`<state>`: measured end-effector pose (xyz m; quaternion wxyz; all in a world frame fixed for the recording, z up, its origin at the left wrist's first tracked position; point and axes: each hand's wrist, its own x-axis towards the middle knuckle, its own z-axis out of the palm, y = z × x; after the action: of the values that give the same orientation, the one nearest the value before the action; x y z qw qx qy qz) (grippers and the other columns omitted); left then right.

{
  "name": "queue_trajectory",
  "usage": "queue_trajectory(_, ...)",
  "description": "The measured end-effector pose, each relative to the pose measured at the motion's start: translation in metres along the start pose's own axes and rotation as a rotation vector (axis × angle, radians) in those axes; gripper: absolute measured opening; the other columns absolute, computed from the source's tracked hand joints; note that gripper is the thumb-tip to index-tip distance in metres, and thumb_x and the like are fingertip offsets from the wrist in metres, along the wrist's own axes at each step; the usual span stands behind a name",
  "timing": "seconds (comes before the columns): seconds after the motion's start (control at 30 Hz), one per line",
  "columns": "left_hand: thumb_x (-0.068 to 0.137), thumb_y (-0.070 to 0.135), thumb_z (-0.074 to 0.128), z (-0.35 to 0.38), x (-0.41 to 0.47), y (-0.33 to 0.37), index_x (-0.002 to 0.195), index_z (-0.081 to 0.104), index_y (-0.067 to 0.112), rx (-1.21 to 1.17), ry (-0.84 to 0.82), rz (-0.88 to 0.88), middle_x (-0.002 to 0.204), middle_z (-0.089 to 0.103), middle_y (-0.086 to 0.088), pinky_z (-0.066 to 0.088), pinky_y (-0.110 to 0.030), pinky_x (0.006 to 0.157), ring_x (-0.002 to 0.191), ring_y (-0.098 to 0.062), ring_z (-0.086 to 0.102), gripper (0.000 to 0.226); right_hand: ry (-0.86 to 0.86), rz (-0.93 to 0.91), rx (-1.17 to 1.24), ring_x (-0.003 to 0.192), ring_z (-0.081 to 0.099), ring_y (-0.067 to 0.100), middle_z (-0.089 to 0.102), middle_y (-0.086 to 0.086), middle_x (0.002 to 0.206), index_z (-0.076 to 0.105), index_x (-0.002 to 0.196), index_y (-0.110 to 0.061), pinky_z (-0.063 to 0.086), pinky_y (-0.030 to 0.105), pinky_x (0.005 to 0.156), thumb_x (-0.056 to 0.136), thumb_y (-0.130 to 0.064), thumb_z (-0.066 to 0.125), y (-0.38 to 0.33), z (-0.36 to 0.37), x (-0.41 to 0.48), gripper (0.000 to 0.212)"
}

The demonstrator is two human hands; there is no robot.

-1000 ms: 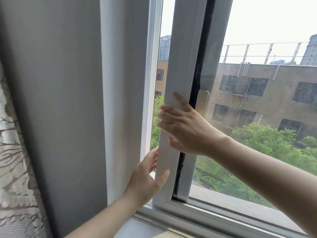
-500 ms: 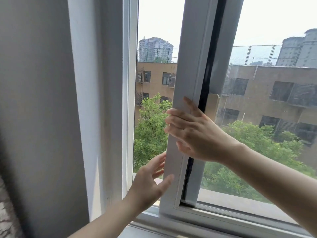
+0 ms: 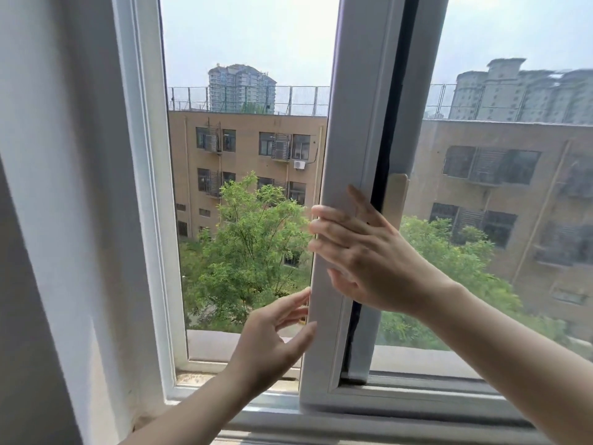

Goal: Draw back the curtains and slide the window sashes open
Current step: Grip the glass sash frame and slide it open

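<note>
A white sliding window sash (image 3: 349,130) stands upright in the middle of the view, with an open gap to its left showing trees and buildings. My right hand (image 3: 365,252) wraps its fingers around the sash's left edge at mid height. Lower down, my left hand (image 3: 272,338) grips the same edge, thumb on the front face and fingers behind. A second sash with a beige handle (image 3: 396,197) sits just behind on the right. No curtain is in view.
The white outer window frame (image 3: 150,187) and the wall reveal (image 3: 64,220) fill the left side. The bottom track (image 3: 385,409) runs along the sill. A concrete ledge (image 3: 211,343) lies outside below the opening.
The sash has slid to the right under both hands and the open gap has grown much wider. The patterned curtain at the far left has gone out of view.
</note>
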<state>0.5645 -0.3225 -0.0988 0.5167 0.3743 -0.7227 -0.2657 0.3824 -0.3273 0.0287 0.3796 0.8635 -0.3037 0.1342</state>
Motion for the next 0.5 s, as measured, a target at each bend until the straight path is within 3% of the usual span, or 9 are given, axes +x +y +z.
queue_trajectory(0.13, 0.08, 0.021, 0.074, 0.02, 0.015, 0.01, 0.125, 0.058, 0.025, 0.033, -0.019, 0.054, 0.112, 0.069, 0.012, 0.052, -0.022, 0.091, 0.1, 0.004, 0.065, 0.048, -0.003, 0.031, -0.004, 0.136, 0.042, 0.017, 0.061, 0.0, 0.131, 0.066, 0.116, -0.021, 0.012, 0.058, 0.118, 0.089, -0.026, 0.051, 0.015, -0.006, -0.025, 0.032)
queue_trajectory(0.4, 0.069, 0.041, 0.079, 0.058, 0.054, 0.018, 0.135, 0.049, 0.018, 0.006, -0.129, 0.005, 0.097, 0.071, 0.002, 0.056, -0.026, 0.086, 0.086, -0.006, 0.07, 0.076, -0.018, 0.099, -0.026, 0.137, 0.041, 0.017, 0.061, 0.0, 0.133, 0.067, 0.116, -0.021, 0.012, 0.056, 0.118, 0.089, -0.025, 0.052, 0.039, -0.014, -0.068, 0.032)
queue_trajectory(0.5, 0.071, 0.033, 0.079, 0.078, 0.067, 0.023, 0.129, 0.058, 0.017, 0.047, -0.197, 0.019, 0.095, 0.065, 0.002, 0.058, -0.027, 0.081, 0.082, -0.006, 0.067, 0.064, -0.006, 0.126, -0.025, 0.138, 0.04, 0.016, 0.061, -0.001, 0.132, 0.068, 0.115, -0.02, 0.014, 0.057, 0.117, 0.089, -0.024, 0.053, 0.046, -0.016, -0.085, 0.03)
